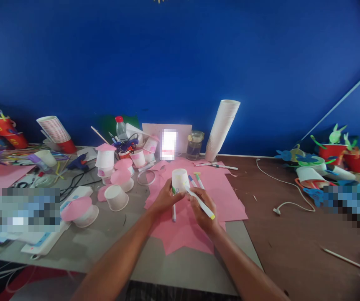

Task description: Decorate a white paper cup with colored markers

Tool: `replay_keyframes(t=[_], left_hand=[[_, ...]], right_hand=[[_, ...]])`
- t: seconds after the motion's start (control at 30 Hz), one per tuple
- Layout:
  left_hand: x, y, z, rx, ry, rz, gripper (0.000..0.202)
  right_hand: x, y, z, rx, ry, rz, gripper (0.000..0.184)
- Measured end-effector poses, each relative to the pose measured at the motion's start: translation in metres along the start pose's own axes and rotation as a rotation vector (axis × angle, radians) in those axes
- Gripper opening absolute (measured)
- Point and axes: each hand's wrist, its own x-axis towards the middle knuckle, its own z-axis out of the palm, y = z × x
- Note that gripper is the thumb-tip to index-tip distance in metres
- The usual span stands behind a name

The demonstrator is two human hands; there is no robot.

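Left hand (167,198) is wrapped firmly around a white paper cup (180,180), holding it up over a pink cut paper sheet (184,236), while the right hand (203,207) pinches a white marker (201,203), tip right at the cup wall. Two loose markers (192,180) lie at the cup's 3 o'clock. Watch the grip here: squeezing too hard could dent the thin cup, and a heavy press could skid the tip and streak the surface.

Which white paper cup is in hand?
The white paper cup gripped by the left hand, above the pink paper; the other small cups sit on the table, untouched.
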Motion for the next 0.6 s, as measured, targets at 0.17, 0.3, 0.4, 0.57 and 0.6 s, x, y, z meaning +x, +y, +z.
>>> replay_keyframes(t=[0.17,0.3,0.4,0.57,0.6], left_hand=[[0.0011,-0.0051,-0.0012,-0.010,-0.016,-0.003,0.055],[0.0007,-0.0039,-0.0006,-0.018,-0.009,0.001,0.056],[0.0005,-0.0031,0.0002,-0.021,-0.001,0.004,0.059],[0.0025,-0.0078,0.0004,-0.010,0.013,-0.003,0.063],[0.0031,-0.0091,0.0003,-0.007,0.015,-0.004,0.064]], right_hand=[[-0.0020,0.0026,-0.0004,0.001,0.035,0.028,0.017],[-0.0044,0.0022,-0.0029,0.024,0.040,0.012,0.017],[-0.0046,-0.0007,-0.0037,0.012,0.006,-0.027,0.016],[-0.0023,-0.0037,-0.0013,-0.027,-0.009,-0.092,0.016],[-0.0018,-0.0037,-0.0008,-0.035,-0.005,-0.103,0.016]])
